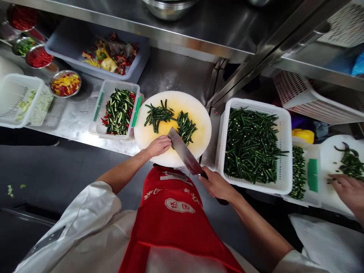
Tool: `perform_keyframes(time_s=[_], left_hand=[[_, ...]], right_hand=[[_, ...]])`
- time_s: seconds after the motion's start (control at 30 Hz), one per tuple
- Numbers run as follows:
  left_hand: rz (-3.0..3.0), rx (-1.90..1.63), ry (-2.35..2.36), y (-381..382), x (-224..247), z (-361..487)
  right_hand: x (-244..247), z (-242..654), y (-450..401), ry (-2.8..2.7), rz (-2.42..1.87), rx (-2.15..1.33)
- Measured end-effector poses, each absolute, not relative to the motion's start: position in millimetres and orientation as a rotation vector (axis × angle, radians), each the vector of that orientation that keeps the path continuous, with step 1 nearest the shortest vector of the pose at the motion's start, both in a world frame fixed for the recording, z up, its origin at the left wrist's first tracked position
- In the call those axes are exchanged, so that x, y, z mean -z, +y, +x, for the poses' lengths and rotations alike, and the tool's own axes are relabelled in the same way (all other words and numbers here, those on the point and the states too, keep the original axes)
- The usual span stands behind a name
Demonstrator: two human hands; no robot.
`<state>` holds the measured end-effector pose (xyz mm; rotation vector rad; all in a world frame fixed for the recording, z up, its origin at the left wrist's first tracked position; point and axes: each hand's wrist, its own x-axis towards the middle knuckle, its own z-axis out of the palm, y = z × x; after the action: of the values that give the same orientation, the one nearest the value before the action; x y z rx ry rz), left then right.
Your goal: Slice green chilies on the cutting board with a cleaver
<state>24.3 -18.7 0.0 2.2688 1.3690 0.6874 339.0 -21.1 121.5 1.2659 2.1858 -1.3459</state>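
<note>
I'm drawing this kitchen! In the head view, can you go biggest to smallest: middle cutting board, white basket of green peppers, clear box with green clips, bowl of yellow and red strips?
1. White basket and middle cutting board: too close to rank
2. Clear box
3. Bowl

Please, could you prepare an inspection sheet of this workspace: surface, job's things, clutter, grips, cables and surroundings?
Surface: metal counter, white cutting board.
Job's things: knife, blade over the board; two heaps of green strips on it; full white basket to the right.
Clutter: blue-grey bin with food scraps; green bits on the floor.
Grips: right grip holds the knife; left grip curled beside it.
Cables: nothing seen.
Surroundings: metal shelf above; another person's hand, far right.
</note>
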Motion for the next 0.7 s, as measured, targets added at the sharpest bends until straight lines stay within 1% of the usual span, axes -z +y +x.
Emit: perform_keyframes(time_s=[0.1,0.17,0.23,0.3,0.37,0.47,0.53,0.6,0.63,0.7], left_hand=[[2.302,-0.679,1.356,-21,-2,26],[2.322,-0.663,1.331,-20,-5,23],[2.326,-0.667,1.364,-11,-12,17],[2.304,-0.684,1.539,8,-21,7],[2.238,-0.633,1.828,36,-32,-3],[2.135,-0.284,2.098,81,-49,-9],[2.039,-0.015,2.124,101,-61,-7],[1.955,0.097,2.112,109,-73,-4],[1.954,0.069,2.097,107,-78,-3],[2.055,-0.12,2.03,93,-82,-1]], right_hand=[[-100,320,-20,2.235,1.343,1.264],[-91,314,-22,2.234,1.411,1.318],[-93,317,-26,2.203,1.461,1.421],[-104,326,-33,2.165,1.485,1.488],[-116,336,-40,2.14,1.447,1.533],[-125,342,-49,2.154,1.329,1.603],[-123,340,-50,2.172,1.31,1.635],[-115,337,-48,2.165,1.377,1.639],[-111,337,-47,2.153,1.429,1.635],[-104,337,-44,2.126,1.526,1.623]])
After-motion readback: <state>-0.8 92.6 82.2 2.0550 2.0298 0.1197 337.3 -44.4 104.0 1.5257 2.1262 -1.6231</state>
